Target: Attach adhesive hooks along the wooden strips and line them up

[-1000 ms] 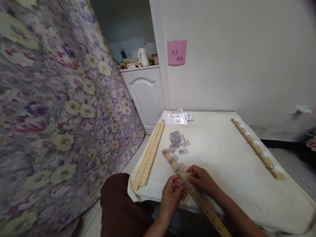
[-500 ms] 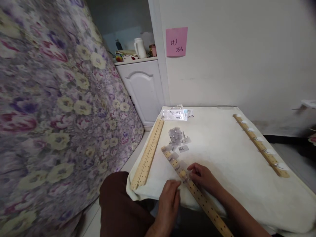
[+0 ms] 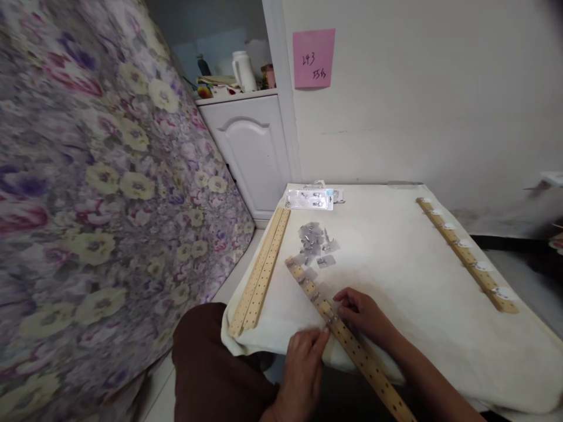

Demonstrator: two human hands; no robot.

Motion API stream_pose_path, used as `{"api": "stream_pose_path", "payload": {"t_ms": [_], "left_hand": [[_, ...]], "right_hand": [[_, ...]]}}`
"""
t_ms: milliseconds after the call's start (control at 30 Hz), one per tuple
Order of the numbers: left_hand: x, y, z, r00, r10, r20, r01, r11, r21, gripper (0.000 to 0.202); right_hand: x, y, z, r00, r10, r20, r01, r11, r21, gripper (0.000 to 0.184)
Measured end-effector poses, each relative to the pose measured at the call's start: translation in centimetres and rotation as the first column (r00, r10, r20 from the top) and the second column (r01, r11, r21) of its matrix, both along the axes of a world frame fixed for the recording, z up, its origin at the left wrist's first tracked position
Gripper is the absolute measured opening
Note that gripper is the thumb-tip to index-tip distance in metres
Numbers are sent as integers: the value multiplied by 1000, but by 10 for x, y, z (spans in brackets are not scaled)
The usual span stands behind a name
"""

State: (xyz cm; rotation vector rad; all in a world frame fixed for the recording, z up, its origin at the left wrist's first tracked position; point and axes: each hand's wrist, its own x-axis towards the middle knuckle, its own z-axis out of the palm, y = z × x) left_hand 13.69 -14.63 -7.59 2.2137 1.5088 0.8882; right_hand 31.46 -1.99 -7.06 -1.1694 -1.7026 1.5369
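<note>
I have the left hand (image 3: 302, 360) knuckles-up, fingers curled, thumb side against the perforated wooden strip (image 3: 355, 350); the right hand (image 3: 358, 310) bends inward across from it. I cannot tell either grip's state. The strip slants over the surface's (image 3: 396, 246) near edge

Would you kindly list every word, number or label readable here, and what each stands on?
"243": handwritten on the pink note on the wall.
Below it, same note: a second handwritten line, not clear enough to read.
Clear package: any print is too small to read.
</note>
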Motion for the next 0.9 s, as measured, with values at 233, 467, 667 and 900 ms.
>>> {"api": "stream_pose_path", "payload": {"t_ms": [233,467,667,900], "left_hand": [[5,3,-3,996,34,-87,-34,999,10,59],[6,2,-3,994,28,-105,-29,999,-14,59],[7,3,-2,995,44,-94,-44,999,7,58],[9,4,-1,992,43,-116,-41,999,20,57]], "right_hand": [[1,1,1,999,-8,42,6,998,58,17],[1,1,1,1000,4,12,-4,1000,18,16],[2,1,1,1000,5,28,-6,1000,27,16],[2,1,-2,1000,2,17,-3,999,39,16]]}}
